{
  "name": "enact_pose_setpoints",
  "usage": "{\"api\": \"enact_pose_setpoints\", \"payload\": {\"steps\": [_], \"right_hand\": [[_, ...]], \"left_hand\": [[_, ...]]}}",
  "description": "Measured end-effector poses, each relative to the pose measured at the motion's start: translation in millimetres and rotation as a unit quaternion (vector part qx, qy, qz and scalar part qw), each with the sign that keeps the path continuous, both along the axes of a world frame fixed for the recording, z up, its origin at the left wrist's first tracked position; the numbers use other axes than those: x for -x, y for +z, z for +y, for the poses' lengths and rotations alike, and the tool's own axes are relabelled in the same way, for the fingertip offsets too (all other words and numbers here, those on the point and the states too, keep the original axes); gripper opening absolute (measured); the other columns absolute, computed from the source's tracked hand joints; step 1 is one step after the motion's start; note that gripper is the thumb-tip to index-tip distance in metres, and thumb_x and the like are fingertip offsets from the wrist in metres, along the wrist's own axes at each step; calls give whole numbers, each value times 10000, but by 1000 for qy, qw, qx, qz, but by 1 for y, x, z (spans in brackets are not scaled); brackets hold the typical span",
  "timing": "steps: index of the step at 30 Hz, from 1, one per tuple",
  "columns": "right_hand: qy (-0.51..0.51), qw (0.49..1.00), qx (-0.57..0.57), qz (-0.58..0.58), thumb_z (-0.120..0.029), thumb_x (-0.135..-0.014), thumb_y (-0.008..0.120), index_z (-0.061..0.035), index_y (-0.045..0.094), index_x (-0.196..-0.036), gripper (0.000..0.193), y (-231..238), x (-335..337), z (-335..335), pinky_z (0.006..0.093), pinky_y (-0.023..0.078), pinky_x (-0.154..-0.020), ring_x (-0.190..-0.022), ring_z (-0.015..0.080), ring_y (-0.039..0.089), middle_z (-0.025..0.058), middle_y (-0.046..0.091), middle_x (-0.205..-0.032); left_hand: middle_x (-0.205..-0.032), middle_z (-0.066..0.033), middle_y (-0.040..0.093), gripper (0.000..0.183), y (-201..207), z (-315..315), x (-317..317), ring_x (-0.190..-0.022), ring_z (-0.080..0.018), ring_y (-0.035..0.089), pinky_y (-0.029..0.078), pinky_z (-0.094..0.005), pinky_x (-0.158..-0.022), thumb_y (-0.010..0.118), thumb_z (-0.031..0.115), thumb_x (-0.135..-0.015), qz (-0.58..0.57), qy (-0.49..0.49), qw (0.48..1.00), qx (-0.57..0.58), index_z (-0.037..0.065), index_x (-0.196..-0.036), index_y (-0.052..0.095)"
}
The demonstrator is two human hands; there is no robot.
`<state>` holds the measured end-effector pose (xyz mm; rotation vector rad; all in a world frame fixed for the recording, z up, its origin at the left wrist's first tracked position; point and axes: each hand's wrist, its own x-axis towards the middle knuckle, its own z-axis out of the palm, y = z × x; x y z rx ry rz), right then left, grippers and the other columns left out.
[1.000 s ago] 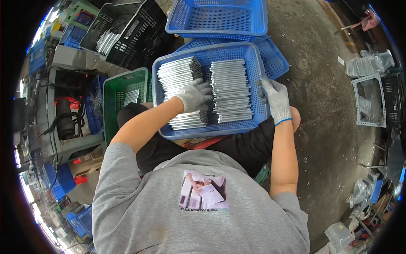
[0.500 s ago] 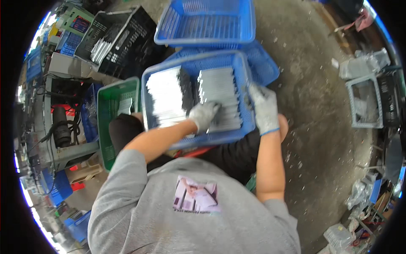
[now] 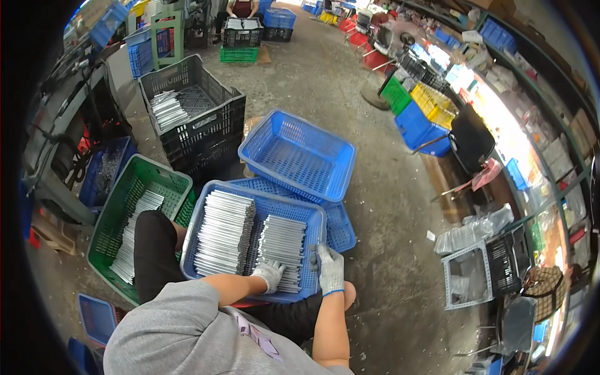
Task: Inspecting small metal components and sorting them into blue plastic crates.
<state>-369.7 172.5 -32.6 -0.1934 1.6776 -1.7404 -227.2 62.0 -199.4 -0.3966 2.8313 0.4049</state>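
Observation:
A blue plastic basket (image 3: 317, 228) sits by my legs. It holds two stacks of thin silvery metal tubes: a taller left stack (image 3: 222, 231) and a lower right stack (image 3: 282, 240). My left hand (image 3: 269, 275), in a pale knit glove, lies on the near end of the right stack with fingers stretched over the tubes; its fingertips are partly hidden. At the basket's right rim, my gloved right hand (image 3: 331, 272) grips the edge, fingers over the inner side.
Behind stands an empty-looking blue basket (image 3: 297, 156) on another blue one. On the left are a green crate (image 3: 103, 240) and a black crate (image 3: 219, 125), both holding tubes. A grey-framed crate (image 3: 450, 284) stands right. Far back, a person (image 3: 242, 7) sits behind stacked crates.
The view has lifted and turned, bringing more of the workshop into sight. My left hand stays on the right stack and my right hand at the basket's rim.

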Motion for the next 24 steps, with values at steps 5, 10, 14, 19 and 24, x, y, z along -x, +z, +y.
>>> {"api": "enact_pose_setpoints", "payload": {"steps": [5,10,14,19,24], "right_hand": [[-2,1000,-11,-2,-261,-1013,668,28,746,-1013,299,-13,1,2,232,431,-487,-531,105,509,50,632,-697],[13,1000,-17,8,-266,-1015,667,23,744,-1027,299,-17,3,2,234,438,-480,-527,110,516,50,633,-696],[25,1000,-17,7,-269,-1017,666,20,743,-1036,300,-19,0,3,236,440,-478,-524,114,518,51,632,-693],[35,999,-14,8,-275,-1020,665,18,741,-1044,304,-29,0,4,238,442,-474,-518,117,519,55,631,-691],[27,1000,-8,13,-279,-1022,664,16,740,-1047,306,-30,-1,7,245,447,-466,-512,123,524,60,635,-692]], "left_hand": [[-1237,-219,676,504,3,-8,9,-1093,-432,679,564,-525,-925,723,218,-796,-64,-9,997,-48,43,-1260,631],[-1081,-212,759,434,1,-13,24,-997,-412,721,592,-505,-868,727,218,-743,-81,-46,990,-103,10,-1123,740],[-1035,-191,778,418,-9,-7,31,-957,-407,727,592,-504,-840,712,236,-725,-139,-89,978,-130,1,-1064,784],[-1056,-153,782,474,-41,-1,30,-948,-406,723,590,-509,-835,754,319,-729,-111,-47,982,-145,53,-1122,775],[-1105,-147,771,512,-18,-6,27,-961,-386,721,591,-470,-837,746,309,-755,-167,-20,967,-192,63,-1204,743]]}}
